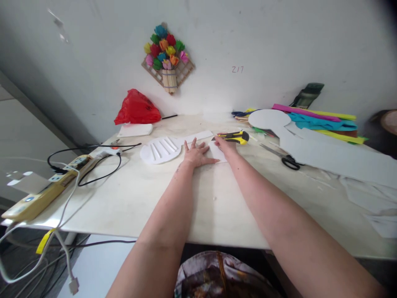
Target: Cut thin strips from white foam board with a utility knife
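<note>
My left hand (197, 154) lies flat with fingers spread on a white foam sheet (217, 152) on the pale table (161, 198). Just left of it sits a white racket-shaped foam cutout (161, 150) with several thin strips laid on its round head. My right hand (226, 143) is closed on a yellow and black utility knife (237, 137), held at the sheet's far edge.
Black-handled scissors (287, 159) lie to the right, beside a large white cutout (325, 153) and coloured paper sheets (322, 122). A red plastic bag (136, 108) sits at the back left. A power strip (46, 186) with cables occupies the left edge. A paper flower decoration (167, 56) hangs on the wall.
</note>
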{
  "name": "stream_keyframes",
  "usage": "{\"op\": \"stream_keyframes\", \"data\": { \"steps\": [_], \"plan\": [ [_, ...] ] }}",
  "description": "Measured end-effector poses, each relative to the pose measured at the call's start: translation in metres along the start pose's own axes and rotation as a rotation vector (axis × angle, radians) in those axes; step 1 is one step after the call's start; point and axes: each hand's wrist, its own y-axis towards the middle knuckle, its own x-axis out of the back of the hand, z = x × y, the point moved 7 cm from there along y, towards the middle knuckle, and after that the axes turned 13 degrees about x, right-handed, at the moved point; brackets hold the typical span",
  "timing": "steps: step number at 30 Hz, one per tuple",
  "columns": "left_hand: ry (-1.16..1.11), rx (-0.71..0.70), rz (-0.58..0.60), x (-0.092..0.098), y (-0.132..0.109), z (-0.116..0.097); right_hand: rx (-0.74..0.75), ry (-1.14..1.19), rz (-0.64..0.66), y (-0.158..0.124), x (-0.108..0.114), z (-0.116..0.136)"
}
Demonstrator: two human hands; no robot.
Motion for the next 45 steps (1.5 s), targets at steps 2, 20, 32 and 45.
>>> {"op": "stream_keyframes", "data": {
  "steps": [2, 20, 32, 45],
  "plan": [
    [-0.009, 0.005, -0.024, 0.002, -0.001, 0.000, -0.033, 0.057, -0.008, -0.005, 0.000, 0.005],
    [-0.005, -0.041, 0.022, -0.002, 0.001, -0.003, -0.039, 0.121, 0.068, -0.008, -0.008, 0.004],
    [0.013, -0.027, 0.047, -0.001, -0.003, -0.003, -0.008, 0.006, 0.146, 0.003, -0.011, -0.011],
    [-0.016, -0.025, 0.059, -0.002, -0.001, -0.002, 0.024, -0.068, 0.174, 0.008, -0.012, -0.019]
  ]
}}
